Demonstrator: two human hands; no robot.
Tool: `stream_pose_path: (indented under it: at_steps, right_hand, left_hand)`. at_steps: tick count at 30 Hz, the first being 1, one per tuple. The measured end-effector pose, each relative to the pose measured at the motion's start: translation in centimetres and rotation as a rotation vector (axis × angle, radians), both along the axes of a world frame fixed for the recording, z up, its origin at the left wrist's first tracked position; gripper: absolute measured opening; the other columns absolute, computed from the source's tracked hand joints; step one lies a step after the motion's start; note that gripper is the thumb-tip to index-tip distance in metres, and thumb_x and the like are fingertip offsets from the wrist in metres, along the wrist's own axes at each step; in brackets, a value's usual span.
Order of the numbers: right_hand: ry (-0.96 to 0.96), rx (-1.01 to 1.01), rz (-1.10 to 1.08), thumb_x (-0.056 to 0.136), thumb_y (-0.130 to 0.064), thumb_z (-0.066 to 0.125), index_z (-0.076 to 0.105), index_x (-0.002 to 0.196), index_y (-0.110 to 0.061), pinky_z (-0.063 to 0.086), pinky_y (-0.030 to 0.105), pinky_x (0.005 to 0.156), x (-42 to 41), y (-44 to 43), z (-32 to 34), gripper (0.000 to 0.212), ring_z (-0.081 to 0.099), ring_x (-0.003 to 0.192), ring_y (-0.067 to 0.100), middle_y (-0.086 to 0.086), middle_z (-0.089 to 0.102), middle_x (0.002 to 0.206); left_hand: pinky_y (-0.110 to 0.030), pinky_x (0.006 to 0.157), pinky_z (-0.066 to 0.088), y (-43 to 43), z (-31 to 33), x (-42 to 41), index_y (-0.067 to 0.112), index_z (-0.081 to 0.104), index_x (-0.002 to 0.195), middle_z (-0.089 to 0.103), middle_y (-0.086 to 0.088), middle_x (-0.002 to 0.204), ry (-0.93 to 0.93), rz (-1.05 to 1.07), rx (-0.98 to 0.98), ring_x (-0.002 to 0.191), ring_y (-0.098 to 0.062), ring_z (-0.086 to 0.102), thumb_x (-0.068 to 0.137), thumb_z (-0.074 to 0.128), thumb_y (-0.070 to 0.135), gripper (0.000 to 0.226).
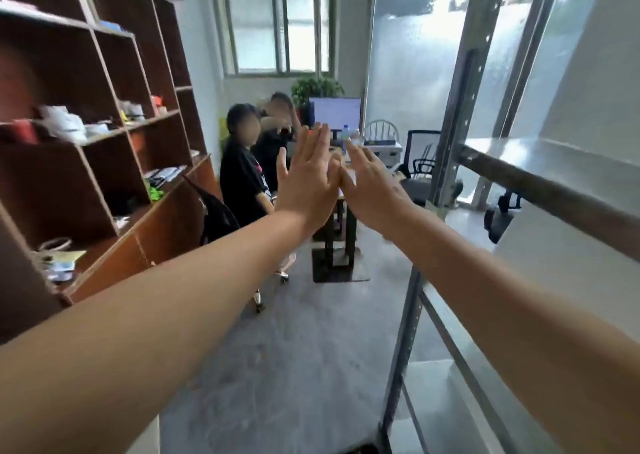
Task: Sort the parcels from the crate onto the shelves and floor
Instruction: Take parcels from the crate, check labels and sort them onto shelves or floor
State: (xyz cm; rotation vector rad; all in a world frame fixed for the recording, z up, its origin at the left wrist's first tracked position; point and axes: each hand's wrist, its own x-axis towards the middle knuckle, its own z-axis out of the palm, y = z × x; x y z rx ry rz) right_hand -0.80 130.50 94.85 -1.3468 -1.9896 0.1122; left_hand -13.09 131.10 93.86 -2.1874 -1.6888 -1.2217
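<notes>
Both my arms are stretched straight out in front of me at chest height. My left hand (308, 180) is flat, fingers extended upward and held together, palm facing right. My right hand (372, 185) is flat too, and its palm meets the left one near the thumbs. Neither hand holds anything. No crate and no parcel shows in this view. A metal rack (460, 114) with pale shelf boards stands at my right. A brown wooden shelf unit (114, 83) fills the left side.
The wooden shelves hold small white, red and green items. Two people sit at a desk (341, 195) straight ahead, with a monitor (335, 112), a plant and office chairs behind. Grey floor (294, 349) runs between the shelving and the rack.
</notes>
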Motion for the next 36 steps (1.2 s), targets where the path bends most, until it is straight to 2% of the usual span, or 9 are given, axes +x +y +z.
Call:
stream_pose_path:
  at_steps: [5, 7, 9, 16, 18, 21, 24, 29, 36]
  right_hand:
    - [0.024, 0.248, -0.065, 0.103, -0.035, 0.037, 0.020, 0.155, -0.010, 0.029, 0.042, 0.116, -1.0, -2.3, 10.3, 0.061, 0.029, 0.145, 0.025, 0.008, 0.028, 0.159]
    - [0.039, 0.279, -0.064, 0.102, -0.033, 0.040, 0.018, 0.155, -0.007, 0.028, 0.041, 0.117, -0.9, -3.2, 12.4, 0.062, 0.025, 0.146, 0.026, 0.010, 0.026, 0.159]
    - [0.024, 0.318, -0.091, 0.103, -0.033, 0.040, 0.017, 0.155, -0.006, 0.023, 0.038, 0.120, -0.5, -4.0, 14.0, 0.063, 0.022, 0.148, 0.025, 0.011, 0.025, 0.159]
    - [-0.200, 0.366, -0.290, 0.104, -0.040, 0.035, 0.006, 0.157, -0.008, -0.002, 0.033, 0.123, 2.6, -5.9, 16.7, 0.069, 0.000, 0.152, 0.020, 0.008, 0.005, 0.165]
    - [-0.232, 0.394, -0.381, 0.104, -0.040, 0.033, 0.005, 0.157, -0.008, -0.004, 0.035, 0.123, 3.3, -6.2, 17.8, 0.068, -0.002, 0.152, 0.020, 0.008, 0.002, 0.165]
    - [-0.252, 0.465, -0.514, 0.104, -0.041, 0.034, 0.013, 0.156, -0.008, 0.001, 0.041, 0.124, 3.6, -6.6, 18.6, 0.066, 0.007, 0.152, 0.023, 0.008, 0.011, 0.164]
    - [-0.308, 0.415, -0.624, 0.104, -0.045, 0.032, 0.012, 0.157, -0.012, -0.006, 0.039, 0.120, 3.5, -7.2, 18.5, 0.066, 0.004, 0.152, 0.021, 0.006, 0.009, 0.165]
    - [-0.395, 0.352, -0.749, 0.105, -0.046, 0.026, 0.001, 0.157, -0.015, -0.015, 0.035, 0.117, 3.6, -9.6, 19.1, 0.067, -0.007, 0.152, 0.016, 0.002, -0.003, 0.165]
    - [-0.445, 0.251, -1.057, 0.102, -0.052, 0.024, 0.002, 0.157, -0.018, -0.008, 0.043, 0.122, 6.4, -15.9, 19.7, 0.068, -0.007, 0.152, 0.017, 0.000, -0.005, 0.165]
  left_hand:
    - [-0.049, 0.121, -0.003, -2.7, 10.0, -2.4, 0.022, 0.014, 0.156, 0.013, 0.007, 0.164, -0.059, 0.126, 0.195, 0.150, -0.011, 0.017, 0.106, 0.025, 0.033, 0.053]
    - [-0.047, 0.121, -0.005, -3.7, 12.1, -2.8, 0.022, 0.012, 0.156, 0.010, 0.007, 0.164, -0.033, 0.128, 0.227, 0.151, -0.010, 0.009, 0.106, 0.025, 0.032, 0.053]
    - [-0.047, 0.122, -0.004, -4.4, 13.4, -2.8, 0.022, 0.009, 0.157, 0.005, 0.007, 0.165, 0.012, 0.119, 0.250, 0.151, -0.009, -0.001, 0.106, 0.025, 0.033, 0.054]
    - [-0.047, 0.122, -0.003, -4.3, 15.8, 0.3, 0.024, 0.006, 0.157, 0.001, 0.009, 0.164, 0.102, -0.025, 0.298, 0.151, -0.008, -0.004, 0.105, 0.025, 0.036, 0.057]
    - [-0.046, 0.122, -0.002, -3.5, 16.2, 1.1, 0.022, 0.008, 0.157, 0.002, 0.007, 0.164, 0.132, -0.077, 0.358, 0.151, -0.009, -0.002, 0.105, 0.023, 0.037, 0.056]
    - [-0.047, 0.121, -0.001, -2.5, 16.1, 2.0, 0.019, 0.012, 0.157, 0.006, 0.003, 0.164, 0.143, -0.166, 0.408, 0.152, -0.013, 0.001, 0.104, 0.015, 0.040, 0.058]
    - [-0.045, 0.121, -0.006, -1.6, 15.6, 2.4, 0.021, 0.006, 0.157, 0.000, 0.006, 0.165, 0.140, -0.278, 0.361, 0.151, -0.010, -0.004, 0.103, 0.013, 0.042, 0.059]
    - [-0.049, 0.121, -0.004, -1.3, 15.9, 3.5, 0.019, 0.005, 0.157, -0.002, 0.004, 0.165, 0.153, -0.407, 0.386, 0.151, -0.013, -0.005, 0.091, -0.007, 0.051, 0.074]
    - [-0.051, 0.120, -0.004, -5.2, 16.6, 8.5, 0.019, -0.001, 0.157, -0.010, 0.004, 0.164, 0.091, -0.640, 0.398, 0.151, -0.013, -0.011, 0.092, -0.008, 0.054, 0.074]
